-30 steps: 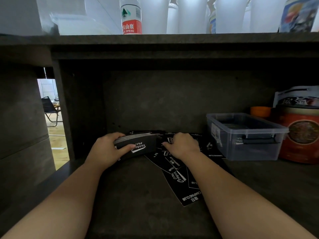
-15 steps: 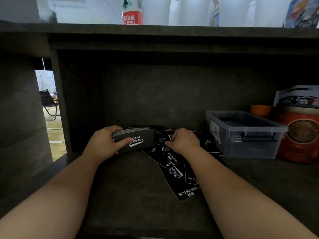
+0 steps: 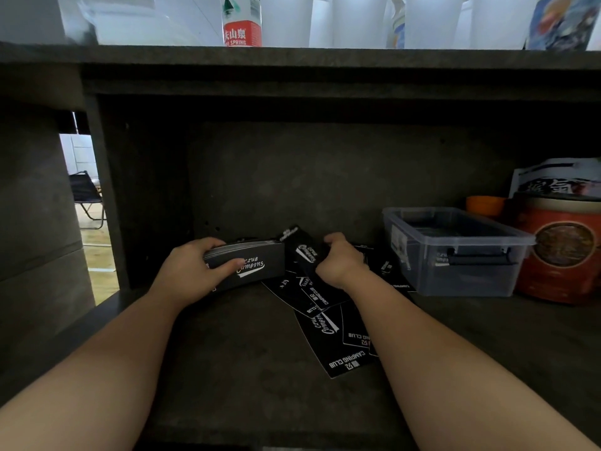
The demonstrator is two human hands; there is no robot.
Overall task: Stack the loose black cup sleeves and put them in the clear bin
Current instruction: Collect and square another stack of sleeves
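Note:
My left hand (image 3: 188,275) grips a stack of flat black cup sleeves (image 3: 257,263) with white lettering, thumb across its front, just above the dark shelf. My right hand (image 3: 338,258) pinches one black sleeve (image 3: 302,249) and holds it tilted up next to the stack. Several loose black sleeves (image 3: 331,336) lie fanned out on the shelf below and in front of my right wrist. The clear bin (image 3: 455,252) stands to the right, with a dark handle on its front and some dark contents inside.
An orange-red round container (image 3: 559,255) sits right of the bin, with an orange cup (image 3: 484,205) and a printed bag (image 3: 559,180) behind. The shelf above (image 3: 292,60) carries a water bottle (image 3: 242,24) and white cups. A gap at the left (image 3: 84,196) shows a chair.
My right hand has lifted one sleeve off the pile and raised it toward the stack in my left hand. The camera view has shifted slightly.

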